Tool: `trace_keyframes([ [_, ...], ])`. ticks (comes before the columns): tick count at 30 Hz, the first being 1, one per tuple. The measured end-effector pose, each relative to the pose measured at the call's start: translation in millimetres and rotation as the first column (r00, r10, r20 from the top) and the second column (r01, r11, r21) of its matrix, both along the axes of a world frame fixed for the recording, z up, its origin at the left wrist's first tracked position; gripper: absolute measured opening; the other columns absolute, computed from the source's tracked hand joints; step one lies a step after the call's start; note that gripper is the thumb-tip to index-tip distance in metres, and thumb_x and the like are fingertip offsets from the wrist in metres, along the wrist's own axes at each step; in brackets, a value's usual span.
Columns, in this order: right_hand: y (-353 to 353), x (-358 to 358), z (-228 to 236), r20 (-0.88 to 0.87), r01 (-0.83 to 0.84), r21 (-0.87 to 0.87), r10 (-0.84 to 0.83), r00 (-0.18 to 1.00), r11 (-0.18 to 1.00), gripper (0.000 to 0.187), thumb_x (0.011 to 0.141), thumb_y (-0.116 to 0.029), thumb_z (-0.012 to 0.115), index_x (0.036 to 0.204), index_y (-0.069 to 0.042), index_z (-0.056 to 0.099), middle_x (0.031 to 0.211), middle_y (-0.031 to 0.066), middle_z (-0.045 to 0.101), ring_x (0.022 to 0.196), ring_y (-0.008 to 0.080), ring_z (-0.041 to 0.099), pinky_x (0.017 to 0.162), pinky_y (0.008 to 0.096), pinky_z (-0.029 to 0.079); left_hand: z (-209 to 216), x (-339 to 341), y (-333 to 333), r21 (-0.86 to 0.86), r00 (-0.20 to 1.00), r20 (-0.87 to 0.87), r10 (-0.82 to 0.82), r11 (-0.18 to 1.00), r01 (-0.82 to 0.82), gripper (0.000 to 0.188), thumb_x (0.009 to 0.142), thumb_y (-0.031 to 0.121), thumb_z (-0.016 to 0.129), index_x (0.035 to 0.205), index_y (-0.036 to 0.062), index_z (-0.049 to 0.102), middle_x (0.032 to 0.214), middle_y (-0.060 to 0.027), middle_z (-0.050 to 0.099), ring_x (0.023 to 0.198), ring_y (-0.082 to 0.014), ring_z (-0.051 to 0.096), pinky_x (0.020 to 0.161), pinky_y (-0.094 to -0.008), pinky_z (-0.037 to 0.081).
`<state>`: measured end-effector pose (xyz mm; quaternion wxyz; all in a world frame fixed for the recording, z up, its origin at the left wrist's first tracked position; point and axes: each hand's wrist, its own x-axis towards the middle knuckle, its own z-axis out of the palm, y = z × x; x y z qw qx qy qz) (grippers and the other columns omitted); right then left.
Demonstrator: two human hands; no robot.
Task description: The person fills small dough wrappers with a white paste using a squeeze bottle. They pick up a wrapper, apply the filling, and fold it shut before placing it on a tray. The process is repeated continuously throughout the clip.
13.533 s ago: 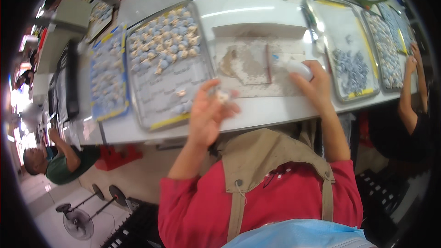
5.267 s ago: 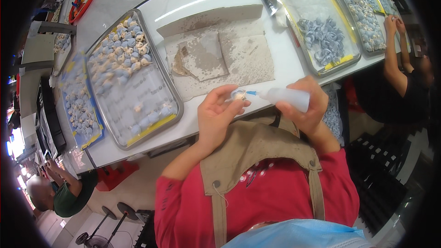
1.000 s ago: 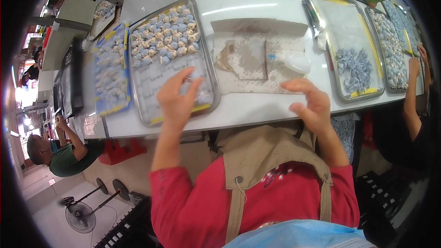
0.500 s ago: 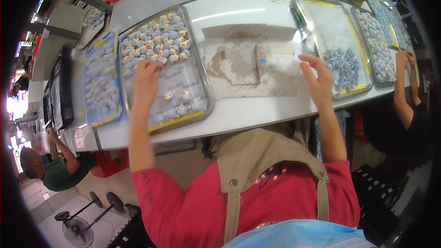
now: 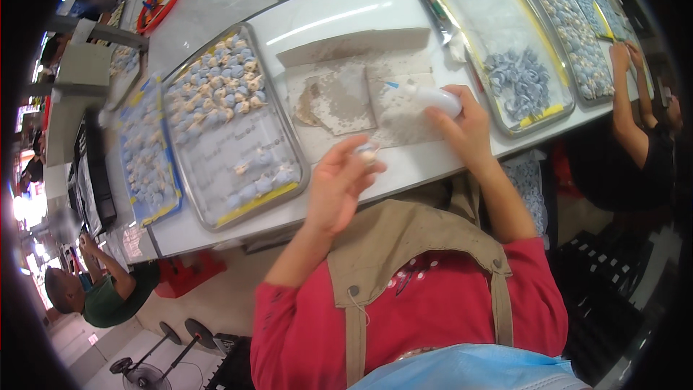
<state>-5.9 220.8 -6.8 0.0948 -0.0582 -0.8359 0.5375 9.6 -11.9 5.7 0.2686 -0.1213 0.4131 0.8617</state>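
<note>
My left hand (image 5: pixel 333 184) is closed, pinching a small cream-and-blue figure piece (image 5: pixel 369 154) in front of the cardboard sheet (image 5: pixel 408 126). My right hand (image 5: pixel 469 130) grips a white squeeze bottle (image 5: pixel 439 100), tilted so its thin blue tip points left over the stained cardboard. Left of my hands lies a metal tray (image 5: pixel 299 148) holding several round blue-and-cream pieces (image 5: pixel 220 79), mostly at its far end, with a smaller group at the near end. To the right, another metal tray (image 5: pixel 473 29) carries a pile of grey-blue curled pieces (image 5: pixel 518 83).
A blue-edged tray of similar pieces (image 5: pixel 148 152) stands at the far left. More filled trays (image 5: pixel 577 43) line the right, where a co-worker's hands (image 5: pixel 624 61) are busy. A red basket (image 5: pixel 160 3) sits at the back left. The table's front edge runs before me.
My left hand has come from the left tray to the middle, now with a piece in its fingers. My right hand has moved slightly left and nearer with the bottle. The head view has shifted.
</note>
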Motion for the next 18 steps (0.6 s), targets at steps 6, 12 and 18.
trace_keyframes([
  [6, 14.3, 45.3, 18.0, -0.154, 0.000, -0.146, -0.023, 0.988, 0.989, 0.026, 0.078, -0.009, 0.068, 0.098, 0.000, 0.053, 0.082, 0.0052, 0.060, 0.072, 0.0088, 0.056, 0.063, 0.0218, 0.045, -5.5, 13.7, 34.1, -0.168, 0.993, -0.096, -0.067, 0.984, 0.050, 0.039, 0.081, -0.002, 0.060, 0.118, -0.0003, 0.048, 0.115, -0.0115, 0.054, 0.091, -0.0179, 0.060, 0.072, -0.0231, 0.048],
  [12, 14.9, 59.4, 36.1, -0.258, -0.104, 0.034, 0.109, 0.960, 0.994, 0.031, 0.071, -0.011, 0.076, 0.092, -0.001, 0.056, 0.075, 0.0055, 0.060, 0.062, 0.0099, 0.057, 0.054, 0.0223, 0.045, -13.9, 17.4, 31.7, -0.192, 0.972, -0.229, -0.044, 0.981, -0.001, 0.039, 0.080, -0.006, 0.060, 0.117, -0.0016, 0.048, 0.114, -0.0122, 0.055, 0.092, -0.0175, 0.059, 0.078, -0.0253, 0.046],
  [18, 3.6, 54.8, 43.2, -0.274, -0.123, 0.180, 0.169, 0.947, 0.976, 0.033, 0.066, -0.015, 0.080, 0.086, -0.001, 0.058, 0.072, 0.0069, 0.060, 0.059, 0.0140, 0.058, 0.051, 0.0242, 0.045, -10.7, 18.2, 28.2, -0.159, 0.975, -0.222, -0.020, 0.987, -0.016, 0.039, 0.080, -0.007, 0.059, 0.117, -0.0019, 0.048, 0.114, -0.0128, 0.055, 0.093, -0.0169, 0.058, 0.080, -0.0259, 0.046],
])
